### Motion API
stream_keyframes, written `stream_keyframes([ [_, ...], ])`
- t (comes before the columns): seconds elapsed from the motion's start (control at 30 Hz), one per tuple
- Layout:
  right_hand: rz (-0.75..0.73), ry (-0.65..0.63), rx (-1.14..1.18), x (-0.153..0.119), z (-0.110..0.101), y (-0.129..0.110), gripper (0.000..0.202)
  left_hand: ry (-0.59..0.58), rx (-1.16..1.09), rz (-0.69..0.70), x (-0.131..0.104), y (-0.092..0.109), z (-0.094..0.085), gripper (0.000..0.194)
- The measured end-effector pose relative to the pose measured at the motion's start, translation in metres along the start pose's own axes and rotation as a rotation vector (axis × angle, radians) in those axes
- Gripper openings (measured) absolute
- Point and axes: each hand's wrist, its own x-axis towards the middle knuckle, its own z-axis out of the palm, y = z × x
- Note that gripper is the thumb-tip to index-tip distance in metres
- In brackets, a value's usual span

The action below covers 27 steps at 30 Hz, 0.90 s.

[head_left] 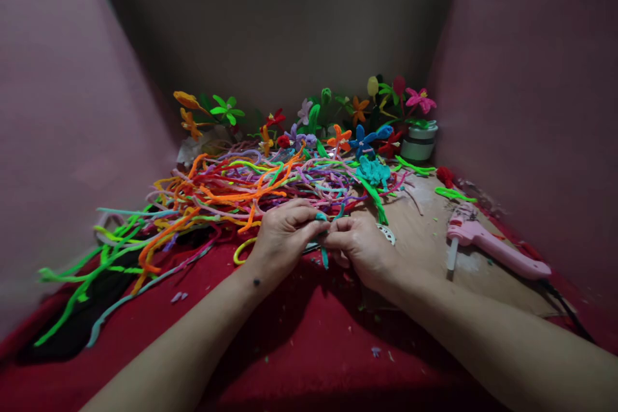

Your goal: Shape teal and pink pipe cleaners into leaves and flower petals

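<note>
My left hand (284,236) and my right hand (365,248) meet at the near edge of the pile, fingertips pinched together. Between them is a teal pipe cleaner (325,259). One end hangs below the fingers, and a teal bit shows at my left thumb. How it is bent inside the fingers is hidden. Just behind the hands spreads a tangled heap of colourful pipe cleaners (241,190). A turquoise fuzzy flower (374,170) with a green stem lies behind my right hand. Partly covered by that hand is a white perforated piece (386,234).
A pink hot glue gun (497,251) lies on a cardboard sheet (420,244) at the right, its cord running to the near right. Finished pipe-cleaner flowers (360,109) and a white pot (419,141) stand at the back. Red cloth (290,354) covers the surface, with scattered scraps.
</note>
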Motion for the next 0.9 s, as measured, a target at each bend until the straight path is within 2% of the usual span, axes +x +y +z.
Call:
stream_keyframes([
  [0.17, 0.069, -0.011, 0.017, 0.001, 0.001, 0.000, 0.020, 0.013, 0.107, 0.125, -0.001, -0.005, 0.000, 0.013],
  [0.23, 0.091, -0.008, 0.040, 0.001, 0.002, -0.001, 0.021, 0.004, 0.090, 0.101, -0.001, -0.006, 0.001, 0.013],
  [0.33, 0.096, -0.011, 0.034, 0.000, 0.002, -0.002, 0.023, -0.050, 0.003, -0.027, 0.000, -0.007, 0.002, 0.017],
  [0.5, 0.084, -0.012, -0.014, 0.000, 0.002, 0.000, 0.024, -0.030, 0.092, 0.040, 0.002, -0.008, 0.002, 0.015],
  [0.57, 0.072, -0.020, -0.008, 0.000, 0.002, 0.001, 0.023, -0.052, 0.021, -0.074, 0.003, -0.007, 0.000, 0.019],
  [0.67, 0.075, -0.027, 0.007, -0.001, 0.003, 0.000, 0.022, -0.090, -0.237, -0.345, 0.006, -0.007, -0.004, 0.026],
  [0.73, 0.085, -0.021, 0.005, -0.001, 0.002, -0.001, 0.022, -0.075, -0.398, -0.463, 0.007, -0.008, -0.007, 0.030],
  [0.8, 0.094, -0.015, 0.012, -0.001, 0.002, -0.002, 0.022, -0.069, -0.500, -0.513, 0.009, -0.010, -0.009, 0.032],
  [0.9, 0.113, -0.023, 0.044, 0.000, 0.001, -0.002, 0.022, -0.145, -0.557, -0.523, 0.009, -0.011, -0.012, 0.029],
])
